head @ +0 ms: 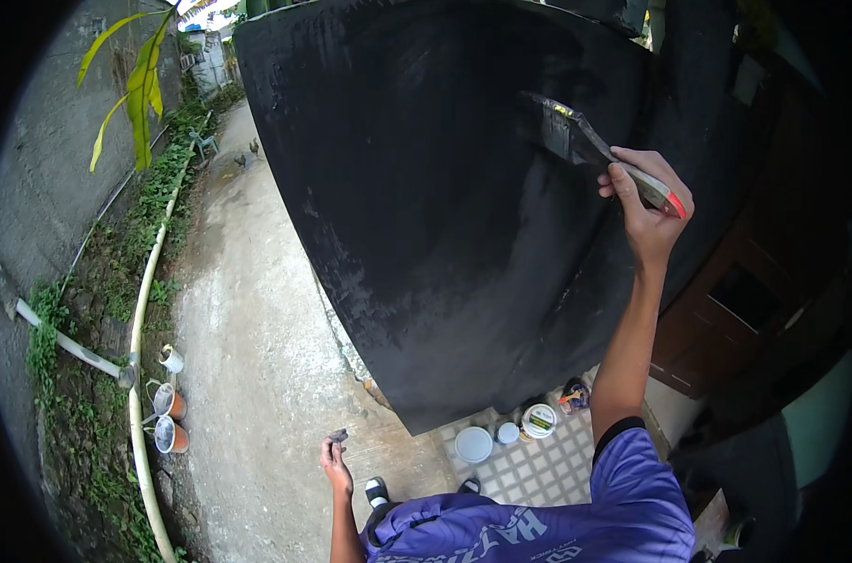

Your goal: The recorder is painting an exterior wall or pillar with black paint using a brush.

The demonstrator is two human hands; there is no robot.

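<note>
Raised at the upper right, my right hand (647,186) grips the handle of a wide flat paintbrush (559,130), its handle end red. The bristles are dark, with yellow spots near the ferrule, and lie at or close against a black-painted wall (412,183); whether they touch it I cannot tell. Lighter, streaky patches show along the wall's left edge and lower part. My left hand (336,457) hangs low, left of the wall's bottom corner, with dark paint on its bent fingertips; whether it holds anything is unclear.
Lidded tubs (473,445), a paint bucket (539,420) and a small dark container (575,396) stand on the tiled floor at the wall's foot. Used buckets (170,434) sit beside a long pipe (141,317) at the path's left. Leaves (141,98) hang upper left. A brown door (739,295) is at right.
</note>
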